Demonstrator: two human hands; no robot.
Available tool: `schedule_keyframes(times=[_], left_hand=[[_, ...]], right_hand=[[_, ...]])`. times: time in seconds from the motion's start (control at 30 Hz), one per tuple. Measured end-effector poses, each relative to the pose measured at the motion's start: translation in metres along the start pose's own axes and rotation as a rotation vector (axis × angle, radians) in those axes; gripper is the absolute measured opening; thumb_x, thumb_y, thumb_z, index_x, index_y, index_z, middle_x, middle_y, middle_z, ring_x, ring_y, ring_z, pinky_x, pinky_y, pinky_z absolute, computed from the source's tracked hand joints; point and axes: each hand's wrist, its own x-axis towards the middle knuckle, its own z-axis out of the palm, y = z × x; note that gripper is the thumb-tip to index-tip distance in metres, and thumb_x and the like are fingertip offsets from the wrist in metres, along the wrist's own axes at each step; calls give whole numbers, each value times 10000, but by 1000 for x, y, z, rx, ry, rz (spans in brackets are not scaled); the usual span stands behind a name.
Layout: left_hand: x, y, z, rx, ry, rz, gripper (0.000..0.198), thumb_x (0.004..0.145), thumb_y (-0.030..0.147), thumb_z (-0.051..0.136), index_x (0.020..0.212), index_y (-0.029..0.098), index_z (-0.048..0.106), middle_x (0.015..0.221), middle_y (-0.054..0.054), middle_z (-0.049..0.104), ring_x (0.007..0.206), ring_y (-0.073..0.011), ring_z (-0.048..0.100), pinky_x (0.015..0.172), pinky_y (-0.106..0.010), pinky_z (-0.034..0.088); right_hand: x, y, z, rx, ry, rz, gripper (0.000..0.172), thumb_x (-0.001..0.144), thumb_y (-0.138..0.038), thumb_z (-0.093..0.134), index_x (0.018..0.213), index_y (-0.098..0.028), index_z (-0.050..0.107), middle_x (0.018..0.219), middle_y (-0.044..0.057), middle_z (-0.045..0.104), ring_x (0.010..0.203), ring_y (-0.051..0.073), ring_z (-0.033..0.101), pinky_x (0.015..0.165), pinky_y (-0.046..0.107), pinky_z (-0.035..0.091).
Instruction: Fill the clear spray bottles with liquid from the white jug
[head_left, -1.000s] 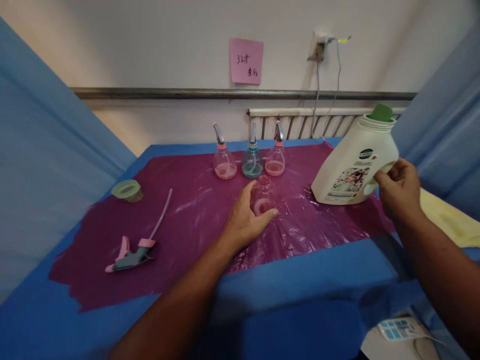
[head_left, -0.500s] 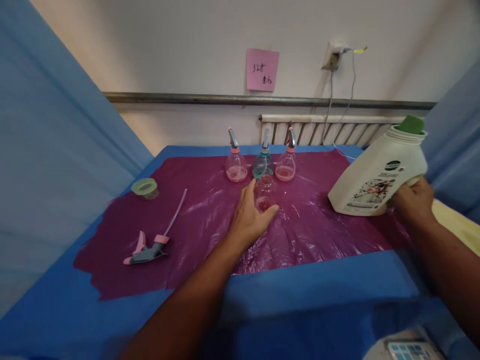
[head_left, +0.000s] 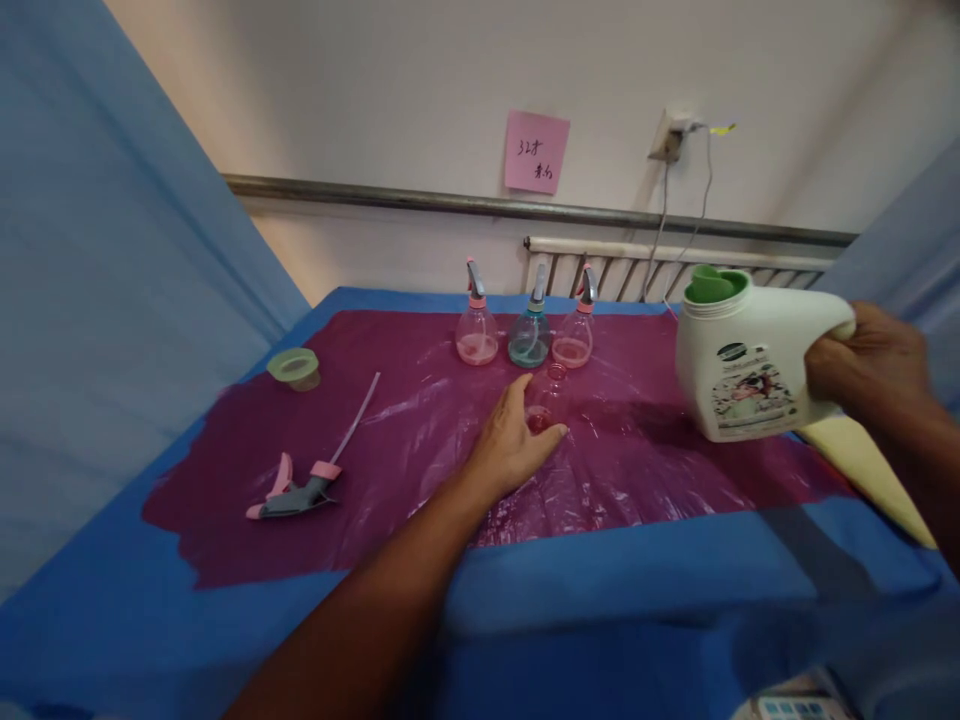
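My left hand (head_left: 514, 445) curls round the base of a small clear open bottle (head_left: 549, 398) with pink liquid at its bottom, standing on the purple plastic sheet (head_left: 420, 460). My right hand (head_left: 874, 362) grips the handle of a white detergent jug (head_left: 750, 365) with a green spout, held in the air to the right of the small bottle. The jug's mouth faces up and a little left. Behind the small bottle stand three spray bottles (head_left: 532, 318) in a row, two pink and one teal.
A detached pink and grey spray head with its tube (head_left: 300, 485) lies on the sheet at the left. A green cap (head_left: 294, 367) sits further back left. Blue cloth (head_left: 600, 590) covers the table and both sides. A yellow cloth (head_left: 870, 465) lies at the right.
My right hand has lifted the white jug off the sheet and brought it up and leftward. My left hand has stayed round the small bottle.
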Motion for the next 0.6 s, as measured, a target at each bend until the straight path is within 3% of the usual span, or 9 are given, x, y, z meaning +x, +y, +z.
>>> schedule_keyframes(times=[0.1,0.17,0.33,0.43,0.6], left_hand=[[0,-2,0,5,-17,3,942,923,398,894,1748,237,468,1800,-185,569,1650,-405,590,1399,-603,462],[0,-2,0,12,-33,-1,951,935,412,881,1761,210,456,1804,-201,561,1646,-408,593,1397,-603,465],[1,-3,2,17,-24,48,945,935,419,882,1756,200,468,1796,-192,569,1653,-403,579,1404,-593,457],[2,-5,3,16,0,91,929,928,397,887,1740,186,488,1758,-198,597,1631,-407,594,1397,-598,464],[2,-6,4,50,15,120,915,921,385,904,1726,197,511,1709,-187,626,1595,-409,617,1377,-601,491]], right_hand=[[1,-29,-13,2,-91,36,58,831,-257,630,870,-246,672,767,35,645,753,219,601,740,376,462],[0,-45,-18,-81,-153,-43,53,869,-270,620,877,-253,669,800,52,671,773,230,610,757,382,449],[3,-67,-19,-410,-251,-253,244,1014,-363,596,1124,-237,773,1020,143,822,825,259,657,771,390,415],[7,-73,-18,-484,-276,-353,339,1047,-427,561,1193,-237,800,1088,168,855,866,279,694,753,390,401],[18,-79,-21,-564,-253,-442,461,955,-526,518,1221,-299,817,1068,120,877,852,317,722,687,373,370]])
